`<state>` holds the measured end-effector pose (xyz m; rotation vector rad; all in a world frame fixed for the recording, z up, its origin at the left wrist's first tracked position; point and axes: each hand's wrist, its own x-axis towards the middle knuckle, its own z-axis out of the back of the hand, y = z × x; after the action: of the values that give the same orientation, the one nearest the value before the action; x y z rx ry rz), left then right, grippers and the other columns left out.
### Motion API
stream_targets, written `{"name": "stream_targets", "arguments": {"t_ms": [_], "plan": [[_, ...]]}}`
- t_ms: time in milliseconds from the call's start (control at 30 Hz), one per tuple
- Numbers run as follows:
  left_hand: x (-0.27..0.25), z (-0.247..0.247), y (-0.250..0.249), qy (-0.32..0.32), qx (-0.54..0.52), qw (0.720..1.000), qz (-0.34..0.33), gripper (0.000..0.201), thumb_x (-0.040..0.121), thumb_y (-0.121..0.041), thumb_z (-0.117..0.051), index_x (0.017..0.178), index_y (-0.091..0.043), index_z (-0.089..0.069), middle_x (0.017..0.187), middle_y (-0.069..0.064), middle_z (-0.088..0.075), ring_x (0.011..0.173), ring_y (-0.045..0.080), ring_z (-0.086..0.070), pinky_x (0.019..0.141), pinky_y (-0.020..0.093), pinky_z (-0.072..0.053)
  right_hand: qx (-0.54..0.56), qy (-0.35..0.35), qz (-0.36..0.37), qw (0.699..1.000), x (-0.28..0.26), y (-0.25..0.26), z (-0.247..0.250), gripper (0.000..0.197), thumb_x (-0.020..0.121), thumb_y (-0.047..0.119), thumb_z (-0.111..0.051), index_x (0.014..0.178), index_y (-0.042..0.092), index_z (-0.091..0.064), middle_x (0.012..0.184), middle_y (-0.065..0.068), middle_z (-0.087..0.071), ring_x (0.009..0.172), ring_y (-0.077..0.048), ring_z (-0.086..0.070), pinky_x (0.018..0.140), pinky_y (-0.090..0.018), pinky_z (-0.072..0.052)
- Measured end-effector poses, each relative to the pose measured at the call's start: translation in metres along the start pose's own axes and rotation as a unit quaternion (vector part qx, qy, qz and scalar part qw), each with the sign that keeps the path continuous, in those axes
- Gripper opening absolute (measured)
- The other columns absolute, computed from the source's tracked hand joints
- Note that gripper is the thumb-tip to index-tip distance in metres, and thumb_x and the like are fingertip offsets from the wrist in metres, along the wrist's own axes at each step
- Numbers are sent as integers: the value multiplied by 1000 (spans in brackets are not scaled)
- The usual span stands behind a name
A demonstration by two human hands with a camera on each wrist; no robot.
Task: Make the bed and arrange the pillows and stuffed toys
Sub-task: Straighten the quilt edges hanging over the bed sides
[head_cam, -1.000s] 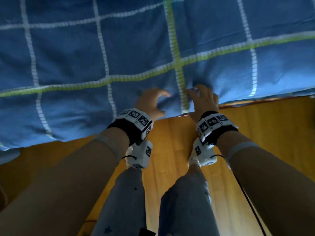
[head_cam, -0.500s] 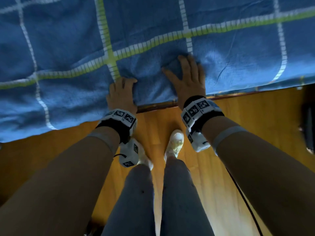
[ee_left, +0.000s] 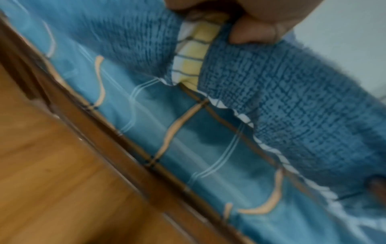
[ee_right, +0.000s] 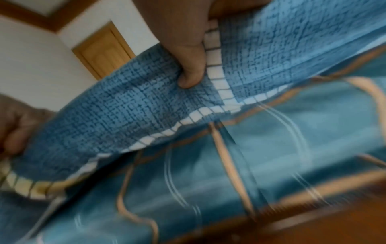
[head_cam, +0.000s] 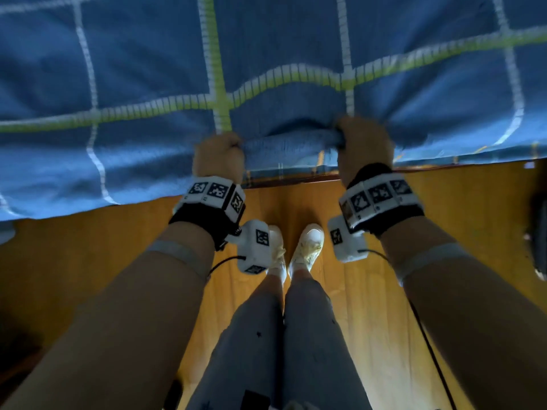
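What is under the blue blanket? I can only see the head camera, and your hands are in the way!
Observer: Under the lifted blanket lies a teal bedsheet with wavy orange lines; the left wrist camera shows it.
Child: Is your left hand really holding on?
Observer: Yes. The left hand has its fingers curled round the blanket's edge, right on a yellow stripe.
Child: And the other one?
Observer: The right hand grips the edge too, thumb pressed beside a white stripe.
Child: Anything behind you?
Observer: The right wrist camera catches a wooden door in a white wall.
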<state>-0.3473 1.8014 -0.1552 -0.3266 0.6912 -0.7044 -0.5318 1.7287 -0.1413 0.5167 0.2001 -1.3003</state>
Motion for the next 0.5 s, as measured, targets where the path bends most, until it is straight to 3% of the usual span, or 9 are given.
{"name": "stream_targets", "arguments": {"t_ms": [67, 133, 200, 267, 333, 400, 500], "plan": [[3, -11, 8, 50, 102, 993, 18, 33, 87, -2, -40, 106, -8, -66, 102, 15, -61, 99, 32, -57, 70, 25, -35, 10, 31, -9, 999, -10, -2, -15, 28, 91, 3, -50, 116, 13, -55, 118, -11, -59, 112, -32, -54, 85, -38, -47], [9, -12, 5, 94, 126, 987, 21, 32, 87, 0, -40, 105, -7, -66, 112, 17, -62, 103, 33, -57, 71, 25, -36, 10, 41, -10, 999, -7, -4, -21, 29, 90, 4, -51, 118, 14, -55, 120, -10, -59, 113, -31, -54, 87, -38, -46], [11, -9, 1, 126, 136, 983, 12, 29, 86, 0, -41, 97, -10, -66, 109, 15, -62, 96, 31, -56, 70, 26, -37, 12, 55, -5, 998, -2, -9, -17, 32, 89, 4, -52, 119, 15, -55, 121, -9, -58, 114, -30, -54, 89, -39, -46], [9, -9, -4, 138, 134, 981, -8, 23, 87, -6, -43, 75, -18, -58, 98, 8, -60, 88, 25, -54, 71, 26, -37, 15, 67, 6, 998, 1, -14, -14, 33, 89, 2, -50, 118, 16, -55, 122, -8, -58, 113, -30, -54, 89, -39, -46], [-1, -14, -14, 130, 79, 988, -39, 25, 89, -11, -46, 67, -22, -52, 89, 2, -56, 86, 19, -53, 73, 26, -36, 14, 83, 28, 996, 3, -22, -9, 34, 88, 0, -47, 116, 16, -56, 121, -7, -58, 113, -30, -54, 91, -39, -45], [-14, -26, -31, 125, -17, 989, -83, 12, 86, -6, -51, 80, -16, -53, 84, -4, -52, 81, 13, -48, 73, 24, -36, 17, 101, 55, 993, 6, -35, -7, 33, 86, 3, -51, 115, 17, -57, 122, -6, -57, 115, -28, -51, 94, -38, -43], [-25, -54, -67, 116, -52, 977, -173, 29, 77, -2, -58, 104, -12, -56, 97, -9, -46, 96, 9, -44, 79, 15, -35, 4, 71, 102, 992, 14, -65, -5, 36, 81, 18, -64, 116, 14, -58, 121, -11, -53, 116, -31, -47, 93, -39, -38]]}}
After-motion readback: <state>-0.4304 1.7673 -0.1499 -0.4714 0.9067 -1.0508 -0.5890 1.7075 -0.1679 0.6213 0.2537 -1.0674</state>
